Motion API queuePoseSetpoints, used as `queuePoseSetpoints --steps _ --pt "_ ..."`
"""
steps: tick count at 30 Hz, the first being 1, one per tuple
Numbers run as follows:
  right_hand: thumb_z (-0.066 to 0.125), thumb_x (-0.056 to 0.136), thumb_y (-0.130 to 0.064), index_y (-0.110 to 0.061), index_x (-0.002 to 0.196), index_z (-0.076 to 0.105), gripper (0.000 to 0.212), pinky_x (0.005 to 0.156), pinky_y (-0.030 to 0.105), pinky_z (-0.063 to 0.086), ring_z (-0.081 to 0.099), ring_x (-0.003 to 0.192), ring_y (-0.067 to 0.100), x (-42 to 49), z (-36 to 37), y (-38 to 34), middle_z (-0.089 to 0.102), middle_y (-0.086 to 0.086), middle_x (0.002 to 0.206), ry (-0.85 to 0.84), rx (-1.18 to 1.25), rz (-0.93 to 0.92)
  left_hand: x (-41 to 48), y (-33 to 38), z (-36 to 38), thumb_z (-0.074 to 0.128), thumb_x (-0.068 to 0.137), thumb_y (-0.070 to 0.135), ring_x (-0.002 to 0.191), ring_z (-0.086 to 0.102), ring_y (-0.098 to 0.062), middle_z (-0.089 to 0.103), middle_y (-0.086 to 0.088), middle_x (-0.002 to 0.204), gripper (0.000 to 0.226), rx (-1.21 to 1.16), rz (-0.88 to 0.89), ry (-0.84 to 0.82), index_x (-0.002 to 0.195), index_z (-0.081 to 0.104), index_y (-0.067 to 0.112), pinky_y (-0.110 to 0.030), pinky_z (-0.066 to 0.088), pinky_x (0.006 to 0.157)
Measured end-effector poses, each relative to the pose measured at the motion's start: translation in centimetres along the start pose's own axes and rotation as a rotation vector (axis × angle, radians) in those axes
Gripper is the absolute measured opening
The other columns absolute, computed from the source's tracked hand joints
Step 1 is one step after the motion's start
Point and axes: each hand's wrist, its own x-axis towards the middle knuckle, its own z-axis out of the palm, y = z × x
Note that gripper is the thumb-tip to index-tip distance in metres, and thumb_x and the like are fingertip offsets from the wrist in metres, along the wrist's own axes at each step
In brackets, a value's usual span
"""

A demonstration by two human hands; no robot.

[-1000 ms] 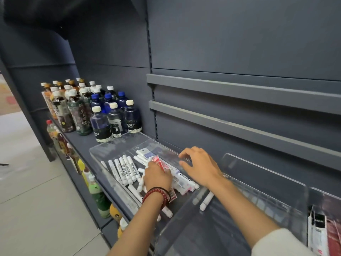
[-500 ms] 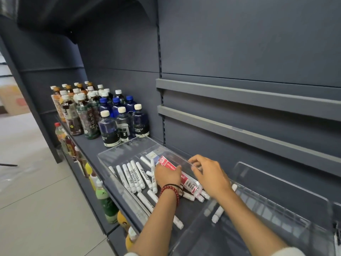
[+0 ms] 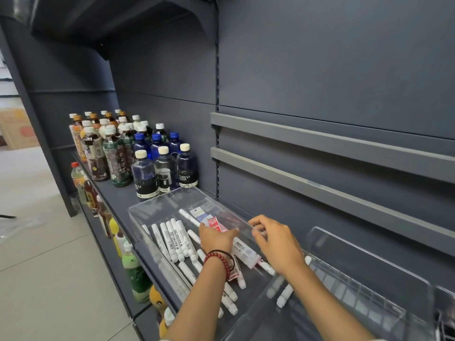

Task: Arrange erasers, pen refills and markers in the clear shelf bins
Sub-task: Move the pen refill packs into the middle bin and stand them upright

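Clear bin (image 3: 157, 210) under left hand (image 3: 216, 238), right hand (image 3: 277, 243); three blue-capped bottles (image 3: 156, 146) beyond.

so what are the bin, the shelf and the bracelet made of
The bin: clear rigid plastic, likely acrylic; glossy, markers show through its walls. The shelf: seemingly painted metal, matte dark grey, thin flat edges. The bracelet: glossy dark red round beads; wood, stone or plastic, cannot tell.
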Motion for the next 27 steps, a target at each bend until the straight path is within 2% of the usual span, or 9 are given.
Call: queuePoseSetpoints --steps 3,6,8,11,13,16,21,24,27 --pt "0.050 0.099 -0.028 -0.032 0.118 0.057 0.021 0.074 0.028 0.054 0.063 0.092 0.009 0.1 0.0 0.0 0.064 -0.016 0.111 -0.004 0.000 -0.002 -0.1 -0.1 0.3 0.087 0.065 0.013 0.128 0.046 -0.032 0.039 -0.017 0.145 0.106 0.047 0.010 -0.010 0.147 0.020 0.000 -0.041 0.043 0.103" --pt "0.049 0.099 -0.027 -0.033 0.117 0.057 0.020 0.077 0.032 0.055 0.062 0.092 0.010 0.1 0.0 0.0 0.063 -0.017 0.109 0.000 0.005 -0.004 -0.1 -0.3 0.4 0.089 0.059 0.009 0.125 0.048 -0.033 0.045 -0.018 0.138 0.106 0.076 0.033 0.035 0.142 0.025 -0.001 -0.041 0.045 0.101" --pt "0.049 0.098 -0.027 -0.033 0.115 0.057 0.020 0.077 0.034 0.055 0.062 0.092 0.010 0.1 0.0 0.1 0.063 -0.017 0.108 -0.002 0.003 -0.007 -0.2 -0.4 0.4 0.088 0.060 0.008 0.116 0.054 -0.034 0.052 -0.017 0.127 0.093 0.075 -0.009 0.023 0.134 0.032 0.000 -0.040 0.050 0.093" --pt "0.049 0.098 -0.026 -0.033 0.114 0.056 0.019 0.075 0.034 0.055 0.062 0.088 0.010 0.2 0.1 0.2 0.062 -0.019 0.105 -0.002 0.000 -0.011 -0.4 -0.4 0.3 0.083 0.070 0.016 0.098 0.063 -0.031 0.061 -0.013 0.108 0.062 0.052 -0.087 -0.021 0.115 0.045 -0.001 -0.034 0.054 0.077" --pt "0.049 0.098 -0.026 -0.033 0.114 0.055 0.018 0.074 0.034 0.054 0.061 0.086 0.010 0.3 0.1 0.2 0.061 -0.020 0.102 0.001 -0.003 -0.019 -0.2 -0.5 0.3 0.076 0.078 0.019 0.097 0.064 -0.032 0.064 -0.017 0.109 0.048 0.051 -0.098 -0.016 0.113 0.050 -0.002 -0.035 0.054 0.079" --pt "0.049 0.098 -0.026 -0.032 0.112 0.054 0.016 0.072 0.033 0.054 0.060 0.084 0.009 0.4 0.0 0.0 0.060 -0.019 0.100 0.003 -0.012 -0.022 -0.4 0.0 0.3 0.060 0.091 0.016 0.108 0.059 -0.036 0.060 -0.021 0.119 0.039 0.041 -0.094 0.038 0.121 0.047 -0.004 -0.038 0.047 0.087" --pt "0.050 0.097 -0.025 -0.031 0.110 0.055 0.015 0.074 0.036 0.054 0.060 0.082 0.011 0.8 0.1 -0.1 0.059 -0.018 0.098 -0.003 -0.003 -0.022 -1.7 0.5 -0.3 0.044 0.098 0.010 0.113 0.055 -0.037 0.055 -0.018 0.128 0.051 -0.034 -0.076 0.049 0.145 0.024 0.008 -0.036 0.042 0.081" --pt "0.053 0.096 -0.024 -0.032 0.111 0.057 0.017 0.079 0.036 0.054 0.059 0.088 0.010 0.7 0.2 0.2 0.058 -0.017 0.100 -0.027 -0.003 -0.018 -2.1 -0.2 -0.9 0.043 0.099 0.015 0.108 0.058 -0.035 0.061 -0.015 0.121 0.035 -0.082 -0.053 0.060 0.133 0.043 0.008 -0.037 0.044 0.088" --pt "0.055 0.095 -0.026 -0.031 0.117 0.058 0.023 0.092 0.037 0.049 0.055 0.107 0.013 0.5 -0.1 0.4 0.056 -0.009 0.112 -0.071 -0.077 -0.019 -2.6 -0.2 -1.6 0.044 0.100 0.023 0.105 0.060 -0.035 0.064 -0.015 0.115 0.030 -0.074 -0.050 0.047 0.120 0.054 0.004 -0.039 0.047 0.093"
